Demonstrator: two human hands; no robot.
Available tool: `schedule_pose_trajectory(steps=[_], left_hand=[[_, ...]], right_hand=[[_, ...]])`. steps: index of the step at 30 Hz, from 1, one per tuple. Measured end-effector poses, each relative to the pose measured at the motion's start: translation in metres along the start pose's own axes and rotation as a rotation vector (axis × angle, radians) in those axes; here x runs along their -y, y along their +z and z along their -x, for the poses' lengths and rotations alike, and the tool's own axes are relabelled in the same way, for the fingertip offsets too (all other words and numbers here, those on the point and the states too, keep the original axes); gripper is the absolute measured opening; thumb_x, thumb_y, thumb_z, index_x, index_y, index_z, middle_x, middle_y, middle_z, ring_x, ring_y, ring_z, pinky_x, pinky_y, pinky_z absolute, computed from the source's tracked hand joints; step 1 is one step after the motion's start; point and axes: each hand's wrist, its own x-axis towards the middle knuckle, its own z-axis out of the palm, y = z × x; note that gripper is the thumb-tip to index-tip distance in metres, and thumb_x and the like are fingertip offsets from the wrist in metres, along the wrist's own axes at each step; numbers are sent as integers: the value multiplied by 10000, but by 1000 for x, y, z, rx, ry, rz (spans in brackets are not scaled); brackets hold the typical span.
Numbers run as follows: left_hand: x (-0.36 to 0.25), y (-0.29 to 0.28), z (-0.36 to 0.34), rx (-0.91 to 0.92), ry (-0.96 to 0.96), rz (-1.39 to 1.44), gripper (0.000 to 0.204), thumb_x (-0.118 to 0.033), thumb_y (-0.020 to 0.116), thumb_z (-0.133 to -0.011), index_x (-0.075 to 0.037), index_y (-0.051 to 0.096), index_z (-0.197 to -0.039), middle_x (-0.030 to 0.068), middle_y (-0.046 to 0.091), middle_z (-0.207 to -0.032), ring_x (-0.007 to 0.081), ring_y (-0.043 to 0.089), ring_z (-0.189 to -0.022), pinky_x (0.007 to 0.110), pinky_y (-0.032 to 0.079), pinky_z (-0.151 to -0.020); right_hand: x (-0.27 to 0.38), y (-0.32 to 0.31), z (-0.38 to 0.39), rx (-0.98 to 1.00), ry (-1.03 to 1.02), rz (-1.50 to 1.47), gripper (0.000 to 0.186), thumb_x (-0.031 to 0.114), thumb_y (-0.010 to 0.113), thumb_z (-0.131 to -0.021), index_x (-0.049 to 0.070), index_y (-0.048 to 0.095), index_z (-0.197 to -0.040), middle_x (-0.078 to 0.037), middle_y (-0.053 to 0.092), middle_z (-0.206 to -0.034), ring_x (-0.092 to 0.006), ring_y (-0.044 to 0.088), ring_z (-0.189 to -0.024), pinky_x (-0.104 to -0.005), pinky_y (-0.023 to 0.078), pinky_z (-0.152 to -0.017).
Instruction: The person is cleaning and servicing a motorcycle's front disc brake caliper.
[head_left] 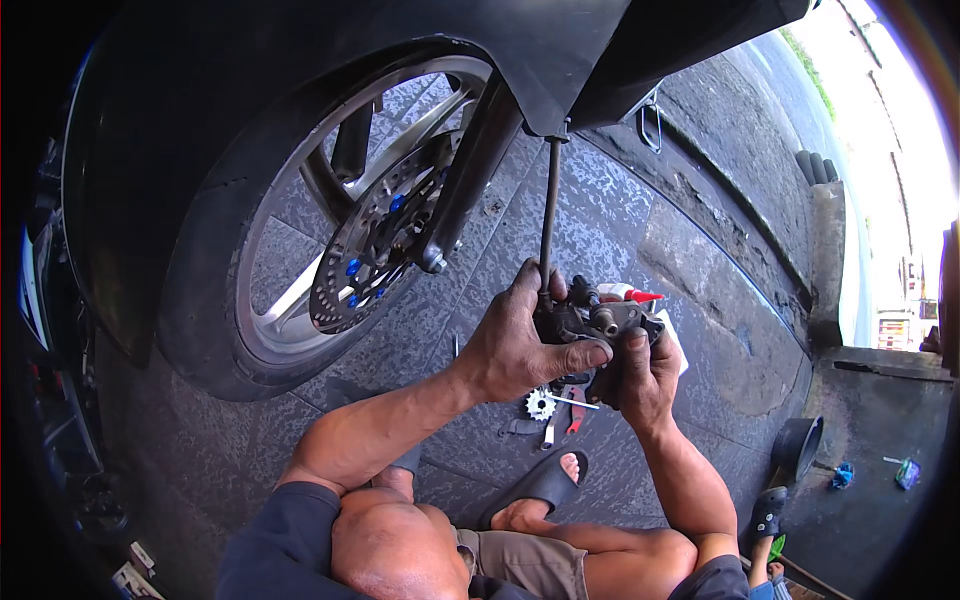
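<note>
Both my hands hold a dark, grimy brake caliper in mid-air above the floor. A thin brake hose runs up from it to the underside of a black fairing. My left hand wraps the caliper's left side near the hose end, thumb across the front. My right hand grips its lower right side, thumb pressed on top. Left of the hands stand a motorcycle front wheel, its drilled brake disc with blue bolts, and the fork leg. The fingers behind the caliper are hidden.
Beneath my hands lie a white toothed disc, a red tool and other small tools. Behind the caliper is a red-tipped bottle. A black tub and another person's foot in a black clog are at right.
</note>
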Motion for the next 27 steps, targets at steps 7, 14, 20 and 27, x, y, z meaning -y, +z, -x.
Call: schedule_pose_trajectory(steps=[7,14,20,27], left_hand=[[-5,-1,-4,-19,-126,171,690,-488,859,-726,-57,431,-1054,49,540,-855,105,584,-768,234,511,-706],[-7,-5,-6,-59,-184,299,616,-404,831,-765,-70,410,-1065,39,543,-879,85,577,-803,224,540,-715],[-7,-8,-8,14,-175,274,968,-431,853,-734,74,344,-1383,110,606,-974,194,656,-962,283,541,-881],[-26,-16,-22,254,-325,309,809,-272,898,-680,56,513,-1311,53,636,-997,125,625,-938,268,498,-894]], right_hand=[[5,10,2,-74,-7,65,276,266,574,-1019,0,639,-1048,5,621,-765,-63,582,-671,-241,462,-588],[9,-6,-5,295,300,-46,717,430,732,-886,0,446,-1383,-87,570,-1207,-162,563,-1043,-341,470,-918],[3,-10,4,334,339,7,673,272,822,-823,-10,514,-1351,-72,619,-1150,-157,564,-1055,-352,467,-937],[8,-8,5,320,254,118,574,232,805,-836,22,558,-1310,-56,652,-1113,-160,597,-1010,-342,485,-888]])
